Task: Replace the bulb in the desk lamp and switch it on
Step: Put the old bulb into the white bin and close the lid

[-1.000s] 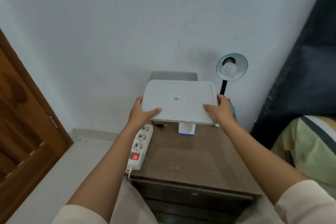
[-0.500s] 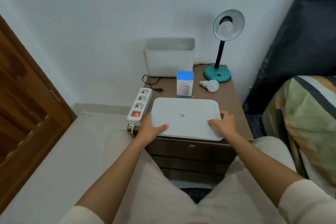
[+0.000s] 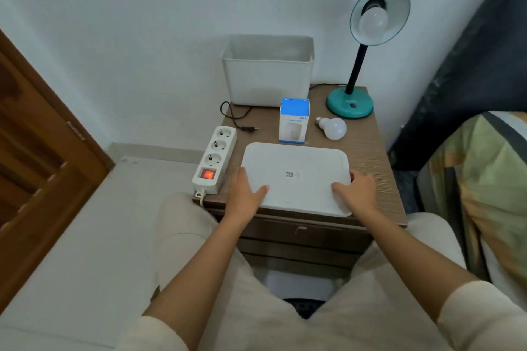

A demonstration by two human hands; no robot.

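A teal desk lamp [image 3: 350, 104] stands at the back right of the wooden nightstand [image 3: 368, 151], its shade facing me with a white bulb [image 3: 373, 21] screwed in. A loose white bulb [image 3: 334, 128] lies in front of the lamp's base. A blue and white bulb box [image 3: 294, 120] stands to its left. A flat white lid [image 3: 296, 177] rests on the front of the nightstand; my left hand [image 3: 245, 194] grips its left edge and my right hand [image 3: 356, 192] its right edge. The lamp's black plug [image 3: 249, 128] lies unplugged beside the power strip [image 3: 215, 158].
An open white bin [image 3: 268, 71] stands against the wall at the back. The power strip's red switch glows. A wooden door [image 3: 37, 168] is at the left, a dark curtain and a bed with patterned bedding [image 3: 490, 174] at the right. My knees flank the nightstand's drawers.
I have carried the white lid from the bin at the back down onto the front of the nightstand. The bin now stands open, and the loose bulb and box are uncovered.
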